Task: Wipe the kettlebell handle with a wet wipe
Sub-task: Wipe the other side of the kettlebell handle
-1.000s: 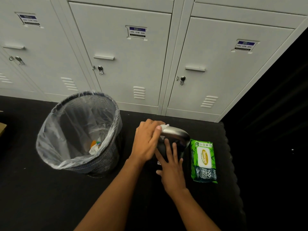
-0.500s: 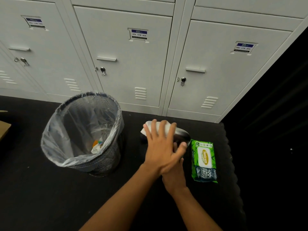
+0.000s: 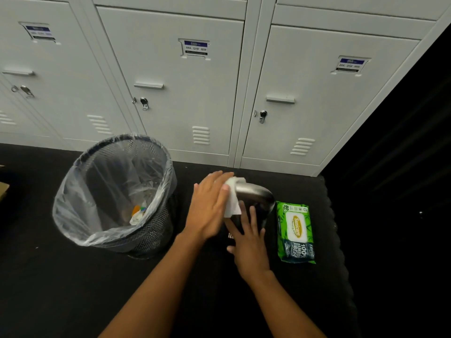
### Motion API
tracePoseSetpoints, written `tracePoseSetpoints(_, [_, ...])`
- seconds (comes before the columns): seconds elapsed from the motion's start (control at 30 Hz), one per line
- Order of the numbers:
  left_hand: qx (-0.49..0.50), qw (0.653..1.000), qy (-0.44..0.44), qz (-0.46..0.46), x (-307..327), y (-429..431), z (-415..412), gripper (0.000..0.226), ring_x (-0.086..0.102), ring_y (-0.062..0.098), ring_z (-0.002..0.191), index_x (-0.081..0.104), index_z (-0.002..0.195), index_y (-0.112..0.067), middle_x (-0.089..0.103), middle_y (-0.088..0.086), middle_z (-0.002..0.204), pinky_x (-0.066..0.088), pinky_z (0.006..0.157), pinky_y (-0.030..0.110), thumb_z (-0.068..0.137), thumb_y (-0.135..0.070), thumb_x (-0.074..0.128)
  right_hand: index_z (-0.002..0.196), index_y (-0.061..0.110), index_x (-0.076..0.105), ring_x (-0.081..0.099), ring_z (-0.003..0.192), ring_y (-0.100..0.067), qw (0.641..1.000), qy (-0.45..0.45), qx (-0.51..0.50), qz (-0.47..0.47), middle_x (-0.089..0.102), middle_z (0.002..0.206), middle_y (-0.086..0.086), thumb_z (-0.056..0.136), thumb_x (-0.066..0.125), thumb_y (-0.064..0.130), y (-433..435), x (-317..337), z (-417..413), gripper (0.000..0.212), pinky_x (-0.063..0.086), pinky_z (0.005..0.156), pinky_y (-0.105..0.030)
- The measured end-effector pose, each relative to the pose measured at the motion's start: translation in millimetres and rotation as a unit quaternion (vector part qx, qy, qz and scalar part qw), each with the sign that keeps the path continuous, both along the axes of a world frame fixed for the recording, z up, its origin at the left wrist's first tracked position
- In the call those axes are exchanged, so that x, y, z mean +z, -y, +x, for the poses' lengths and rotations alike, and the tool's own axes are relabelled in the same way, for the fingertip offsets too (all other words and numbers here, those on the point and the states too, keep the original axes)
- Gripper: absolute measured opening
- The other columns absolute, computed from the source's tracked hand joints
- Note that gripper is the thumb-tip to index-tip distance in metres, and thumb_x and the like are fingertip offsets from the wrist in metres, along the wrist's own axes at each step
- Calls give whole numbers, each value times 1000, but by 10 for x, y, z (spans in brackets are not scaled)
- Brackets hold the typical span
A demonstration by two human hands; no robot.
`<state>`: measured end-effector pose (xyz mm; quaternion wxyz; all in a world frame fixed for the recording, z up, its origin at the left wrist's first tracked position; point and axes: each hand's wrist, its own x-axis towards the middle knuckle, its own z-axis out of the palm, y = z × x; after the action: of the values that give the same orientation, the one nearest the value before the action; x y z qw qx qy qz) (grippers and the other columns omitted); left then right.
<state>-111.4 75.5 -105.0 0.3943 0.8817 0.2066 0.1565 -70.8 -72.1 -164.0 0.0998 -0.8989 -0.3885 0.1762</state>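
A black kettlebell with a shiny steel handle (image 3: pixel 256 193) stands on the dark floor mat between the bin and the wipe pack. A white wet wipe (image 3: pixel 231 203) is draped over the left end of the handle. My left hand (image 3: pixel 210 206) presses the wipe against the handle from the left side, fingers stretched along it. My right hand (image 3: pixel 247 240) lies flat on the kettlebell's dark body just below the handle, fingers spread. The body is mostly hidden under both hands.
A green pack of wet wipes (image 3: pixel 296 232) lies just right of the kettlebell. A black mesh bin (image 3: pixel 156 230) with a clear liner and some rubbish stands to the left. Grey lockers (image 3: pixel 195 93) line the back. A cardboard corner (image 3: pixel 3 189) shows at far left.
My left hand slid from on top of the handle back to its left end, taking the wipe along. The right hand stayed on the kettlebell's body.
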Motion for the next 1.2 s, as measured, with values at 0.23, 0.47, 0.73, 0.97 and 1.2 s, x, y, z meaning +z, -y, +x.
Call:
tracePoseSetpoints(0.23, [-97,967,-86,217,146,228,142,52,19,21,152,32,154,-40,39,-10,155,-6,123,59,106,-48,13,156,33,23,-36,142,-25,1000,-9,-14,-22,-12,167,-1,91,67,27,-31,-29,-27,79,11,119,-67])
tracePoseSetpoints(0.47, [-84,971,-135,178,337,-53,444,43,61,28,93,63,102,-23,68,5,102,46,83,41,106,-45,25,154,49,7,-29,148,-30,1000,0,-7,-21,-16,166,0,91,68,26,-39,-28,-22,91,11,118,-67])
tracePoseSetpoints(0.73, [-92,958,-221,156,405,-163,563,36,61,31,87,61,95,-18,68,10,97,50,86,47,105,-34,30,152,52,-3,-40,142,-27,1000,2,-3,-23,-41,157,7,93,65,23,-39,-7,-28,95,2,117,-62])
tracePoseSetpoints(0.97, [-130,927,-91,340,218,164,399,37,55,25,103,51,131,-25,59,2,115,36,103,50,107,-40,29,152,40,27,-13,153,-30,999,-22,-18,-22,0,167,1,94,64,25,-26,-13,-31,71,9,121,-63])
tracePoseSetpoints(1.2, [-6,991,-75,115,1,-55,-43,42,38,17,138,35,146,-47,47,-7,142,13,122,57,106,-50,21,141,58,-20,-38,144,-27,1000,1,2,-6,-36,159,5,92,66,23,-19,34,-33,105,7,117,-65])
